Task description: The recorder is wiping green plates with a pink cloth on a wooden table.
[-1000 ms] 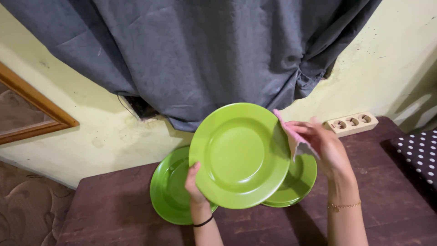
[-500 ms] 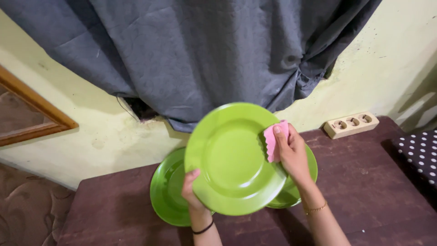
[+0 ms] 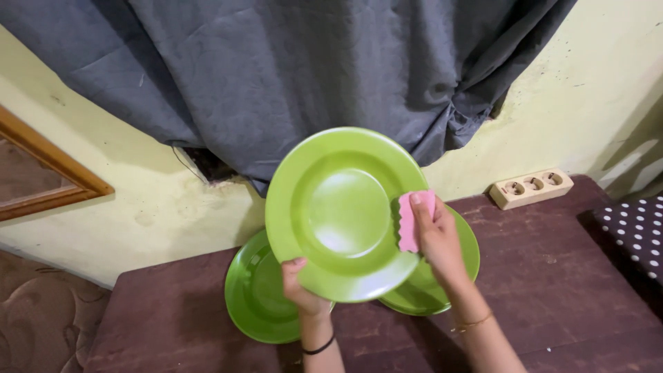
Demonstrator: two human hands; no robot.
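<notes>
My left hand point(image 3: 300, 287) grips the lower rim of a green plate point(image 3: 342, 207), holding it tilted up toward me above the table. My right hand point(image 3: 435, 238) presses a pink sponge point(image 3: 409, 220) with a wavy edge against the plate's right rim. Two more green plates lie on the dark wooden table point(image 3: 552, 290): one at lower left point(image 3: 255, 293), one at right point(image 3: 442, 290), both partly hidden behind the held plate and my hands.
A grey curtain point(image 3: 311, 76) hangs on the yellow wall behind the table. A cream socket strip point(image 3: 530, 188) lies at the table's back right. A polka-dot cloth point(image 3: 639, 231) lies at the right edge. A wooden frame point(image 3: 48, 183) is on the left wall.
My right hand has brought the pink sponge onto the held plate's right rim and slid it down a little. The plate has shifted slightly left and tilted up.
</notes>
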